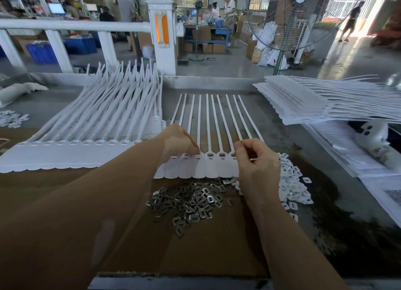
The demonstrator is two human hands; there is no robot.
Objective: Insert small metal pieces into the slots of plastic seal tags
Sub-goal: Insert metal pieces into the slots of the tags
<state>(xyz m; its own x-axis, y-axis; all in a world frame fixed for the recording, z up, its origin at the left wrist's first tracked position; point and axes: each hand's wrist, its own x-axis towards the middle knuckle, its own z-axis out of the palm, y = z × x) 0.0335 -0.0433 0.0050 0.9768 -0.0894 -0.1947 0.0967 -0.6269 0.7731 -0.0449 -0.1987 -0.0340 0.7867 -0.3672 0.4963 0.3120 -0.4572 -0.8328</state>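
A joined strip of white plastic seal tags [201, 167] lies flat in front of me, its long tails pointing away. Metal pieces sit in several of its slots. My left hand [179, 141] has curled fingers and its fingertips press on a slot near the strip's left side. My right hand [256, 159] hovers over the strip's right end with thumb and fingers pinched together; what they pinch is hidden. A loose heap of small metal pieces [191, 201] lies on the brown cardboard [195, 246] just below the strip.
A stack of tag strips [71, 155] lies to the left and another stack [314, 103] at the back right. White plastic caps [293, 190] are heaped right of my right hand. A white railing, a standing fan and people are beyond the table.
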